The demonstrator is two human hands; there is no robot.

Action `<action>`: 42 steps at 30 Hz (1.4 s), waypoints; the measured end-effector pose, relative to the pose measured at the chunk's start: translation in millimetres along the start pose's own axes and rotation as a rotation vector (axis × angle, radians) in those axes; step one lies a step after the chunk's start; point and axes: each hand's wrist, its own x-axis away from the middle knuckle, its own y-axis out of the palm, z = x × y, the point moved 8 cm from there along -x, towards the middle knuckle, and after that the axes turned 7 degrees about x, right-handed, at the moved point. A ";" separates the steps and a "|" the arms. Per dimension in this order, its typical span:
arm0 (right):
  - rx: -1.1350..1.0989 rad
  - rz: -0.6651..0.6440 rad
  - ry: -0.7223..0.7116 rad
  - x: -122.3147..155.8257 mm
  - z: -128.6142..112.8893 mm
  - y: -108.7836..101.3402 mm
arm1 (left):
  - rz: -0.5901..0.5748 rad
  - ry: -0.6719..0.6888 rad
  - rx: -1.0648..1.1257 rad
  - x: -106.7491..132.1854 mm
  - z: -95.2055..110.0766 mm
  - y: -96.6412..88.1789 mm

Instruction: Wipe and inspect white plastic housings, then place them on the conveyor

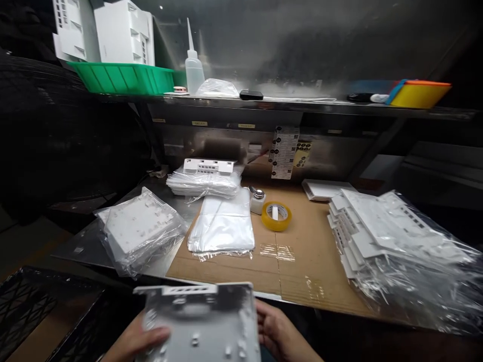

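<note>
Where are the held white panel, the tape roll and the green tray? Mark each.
White panel (207, 327), head view: middle of its face.
Tape roll (276, 226), head view: yellow ring's near side.
Green tray (121, 79), head view: its front wall.

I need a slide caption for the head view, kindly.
Left hand and right hand hold a pale panel; beyond lie clear bags and yellow tape.
</note>
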 end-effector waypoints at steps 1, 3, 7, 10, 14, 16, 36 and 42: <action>-0.061 0.079 -0.012 5.3 -6.3 -7.6 | -0.162 0.019 -0.133 -6.7 12.2 35.5; -0.098 0.341 -0.028 19.0 -14.3 -37.8 | -0.480 0.136 -0.413 -14.5 34.8 102.3; -0.303 0.708 -0.048 54.2 -23.1 -98.4 | -0.547 0.365 -0.551 -42.6 72.1 164.1; -0.435 0.925 -0.165 84.1 -38.6 -132.1 | -0.450 0.631 -0.757 -60.3 91.1 176.3; -0.435 1.047 -0.306 110.4 -59.6 -149.4 | -0.424 0.814 -1.032 -75.8 94.6 181.2; -0.441 1.066 -0.329 116.4 -63.0 -151.4 | -0.445 0.826 -1.114 -81.8 95.9 183.2; -0.480 1.159 -0.239 124.1 -43.2 -163.1 | -0.580 0.882 -1.282 -101.1 127.7 208.6; -0.464 1.131 -0.213 105.3 -36.4 -146.6 | -0.544 1.034 -1.451 -99.8 137.8 220.9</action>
